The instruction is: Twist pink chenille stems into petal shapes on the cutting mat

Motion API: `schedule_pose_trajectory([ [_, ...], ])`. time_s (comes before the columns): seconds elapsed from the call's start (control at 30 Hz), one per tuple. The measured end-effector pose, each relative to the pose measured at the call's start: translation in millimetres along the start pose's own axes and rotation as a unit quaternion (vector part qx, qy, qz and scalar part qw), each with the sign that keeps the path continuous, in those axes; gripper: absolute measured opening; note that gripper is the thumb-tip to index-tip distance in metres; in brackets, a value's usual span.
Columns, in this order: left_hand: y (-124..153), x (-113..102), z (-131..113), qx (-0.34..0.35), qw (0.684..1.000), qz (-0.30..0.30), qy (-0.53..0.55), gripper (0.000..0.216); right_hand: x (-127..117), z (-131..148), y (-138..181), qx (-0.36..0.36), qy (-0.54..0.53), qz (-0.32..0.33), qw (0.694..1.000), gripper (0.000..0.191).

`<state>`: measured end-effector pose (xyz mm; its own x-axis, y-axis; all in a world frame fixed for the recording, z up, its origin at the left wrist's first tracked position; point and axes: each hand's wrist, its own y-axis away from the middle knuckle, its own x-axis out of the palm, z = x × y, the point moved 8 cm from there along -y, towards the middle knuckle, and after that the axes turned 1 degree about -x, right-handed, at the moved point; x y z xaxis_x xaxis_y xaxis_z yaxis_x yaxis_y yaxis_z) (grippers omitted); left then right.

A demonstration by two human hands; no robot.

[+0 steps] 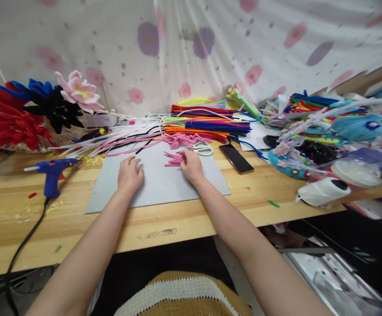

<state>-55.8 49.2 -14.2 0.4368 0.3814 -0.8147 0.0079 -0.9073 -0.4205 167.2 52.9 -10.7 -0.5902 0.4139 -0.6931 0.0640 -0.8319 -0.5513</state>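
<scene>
My left hand (130, 175) rests on the left part of a grey cutting mat (154, 188). Its fingers are slightly bent and apart, and it holds nothing. Over on the mat's right side, my right hand (191, 166) has its fingertips closed on the ends of short pink pipe cleaner pieces (173, 159); their exact grip is partly hidden. Just behind that hand lie scissors (203, 149) with pale handles. A heap of bent pink pipe cleaners (184, 140) sits at the mat's back edge.
A blue glue gun (53, 173) stands left, its cord running off the front edge. Fuzzy flowers (16, 127) fill the back left. Colourful pipe cleaner bundles (207, 125) lie behind the mat. To the right are a phone (236, 158) and a white thread spool (322, 191).
</scene>
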Motion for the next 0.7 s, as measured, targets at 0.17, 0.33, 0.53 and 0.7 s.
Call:
schedule_pose_trajectory([
  [0.17,3,-3,-12,0.021,0.999,-0.011,0.042,0.032,-11,7,-6,-0.013,0.000,-0.012,1.000,0.027],
  [0.33,-3,-6,-32,0.026,0.991,-0.031,0.126,0.019,-32,26,-26,-0.003,-0.044,-0.048,0.998,0.029],
  [0.53,-16,24,-35,-0.092,0.893,0.002,0.441,0.025,33,49,-31,0.027,-0.229,0.107,0.967,0.014],
  [0.7,-10,46,-18,-0.201,0.818,0.058,0.535,0.029,65,46,-21,0.066,-0.351,0.145,0.923,0.013],
])
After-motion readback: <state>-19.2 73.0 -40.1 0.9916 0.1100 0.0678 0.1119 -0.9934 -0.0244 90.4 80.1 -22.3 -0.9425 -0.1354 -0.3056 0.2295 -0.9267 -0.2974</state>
